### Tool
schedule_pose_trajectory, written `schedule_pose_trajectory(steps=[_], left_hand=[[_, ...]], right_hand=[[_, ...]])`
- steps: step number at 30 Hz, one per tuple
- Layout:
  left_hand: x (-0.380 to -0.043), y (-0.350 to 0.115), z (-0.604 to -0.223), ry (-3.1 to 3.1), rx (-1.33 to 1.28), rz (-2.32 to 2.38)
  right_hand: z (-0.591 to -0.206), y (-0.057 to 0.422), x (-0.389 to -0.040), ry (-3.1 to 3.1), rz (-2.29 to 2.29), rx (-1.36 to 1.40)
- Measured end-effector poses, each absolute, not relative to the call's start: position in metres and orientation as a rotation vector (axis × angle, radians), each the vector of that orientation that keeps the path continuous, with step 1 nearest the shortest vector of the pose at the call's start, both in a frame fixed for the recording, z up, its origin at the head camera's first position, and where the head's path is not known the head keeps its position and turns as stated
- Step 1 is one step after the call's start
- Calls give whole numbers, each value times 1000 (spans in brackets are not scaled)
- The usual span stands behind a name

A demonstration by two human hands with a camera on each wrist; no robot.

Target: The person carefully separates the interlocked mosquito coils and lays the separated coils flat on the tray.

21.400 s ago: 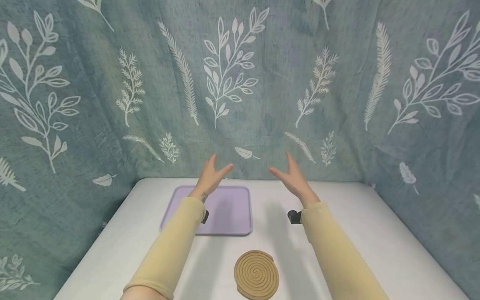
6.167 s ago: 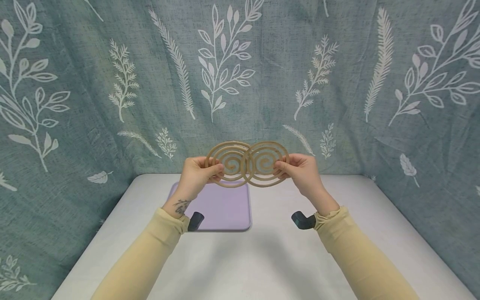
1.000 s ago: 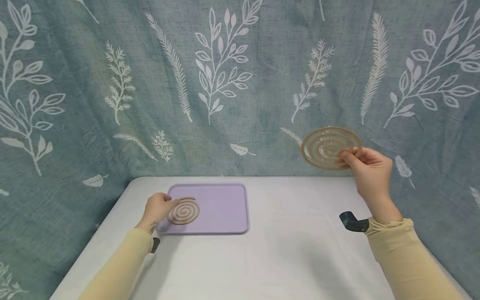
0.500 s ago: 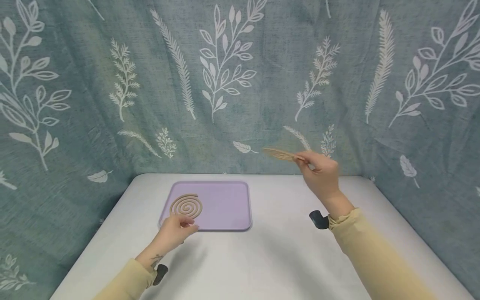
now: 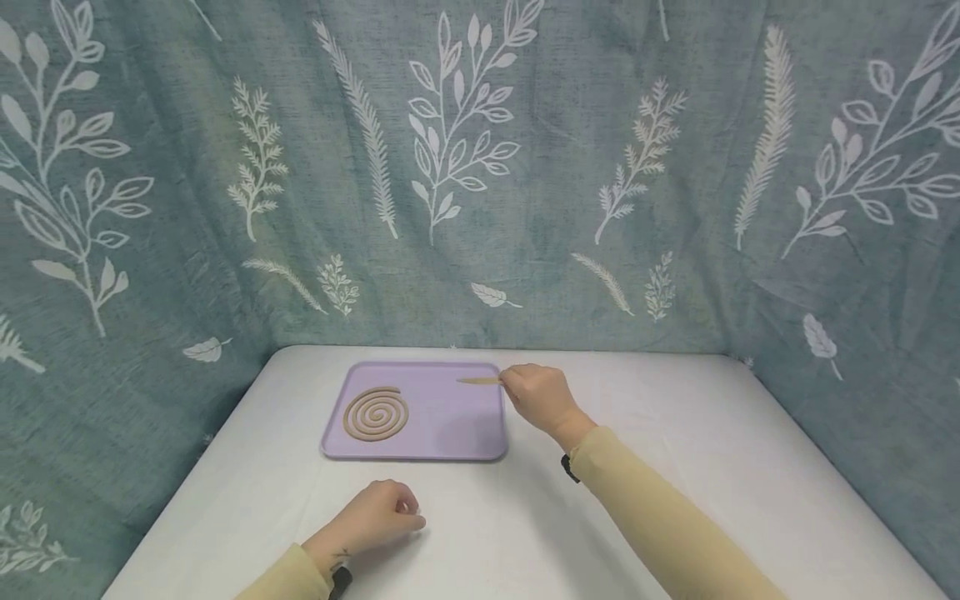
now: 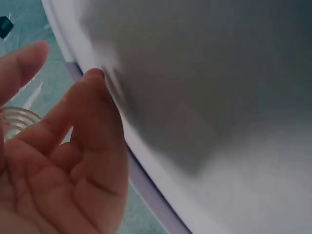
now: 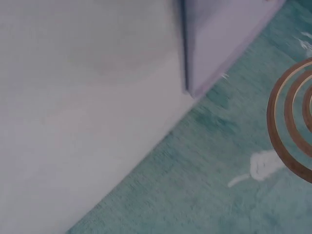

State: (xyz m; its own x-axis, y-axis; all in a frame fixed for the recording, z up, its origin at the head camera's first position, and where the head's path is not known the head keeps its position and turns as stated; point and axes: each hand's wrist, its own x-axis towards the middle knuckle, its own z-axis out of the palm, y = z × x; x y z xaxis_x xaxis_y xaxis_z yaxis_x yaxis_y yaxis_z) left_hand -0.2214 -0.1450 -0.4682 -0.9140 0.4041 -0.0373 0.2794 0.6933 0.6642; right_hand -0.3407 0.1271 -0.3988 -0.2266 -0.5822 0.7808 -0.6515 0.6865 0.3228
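One tan mosquito coil [image 5: 376, 414] lies flat on the left part of the lilac tray [image 5: 420, 457] in the head view. A second coil [image 5: 477, 381] appears there edge-on as a thin strip over the tray's right side, pinched by my right hand [image 5: 546, 398]. Whether it touches the tray I cannot tell. In the right wrist view, rings of a coil [image 7: 271, 114] enter from the right edge; the hand itself is out of that view. My left hand [image 5: 378, 517], fingers loosely curled and holding nothing, is over the table in front of the tray.
The white table [image 5: 645, 508] extends around the tray on all sides. A blue-green curtain [image 5: 555, 192] with white leaf prints rises behind the table's back edge and along both sides.
The two coils, nested on the table and later pulled apart by both hands, are separate. My left hand has released one on the tray and drawn back; my right has brought the other left and down.
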Motion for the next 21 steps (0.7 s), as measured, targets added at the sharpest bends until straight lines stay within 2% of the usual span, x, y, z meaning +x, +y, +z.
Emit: schedule_pose_trajectory(steps=[10,21], left_hand=[[-221,-141,-470,2692,606,1010],[-220,-141,-470,2673,579,1014]], right_hand=[[-448,93,-348,-2206,-130,972],[-464,62,-344,-2641,-291,953]])
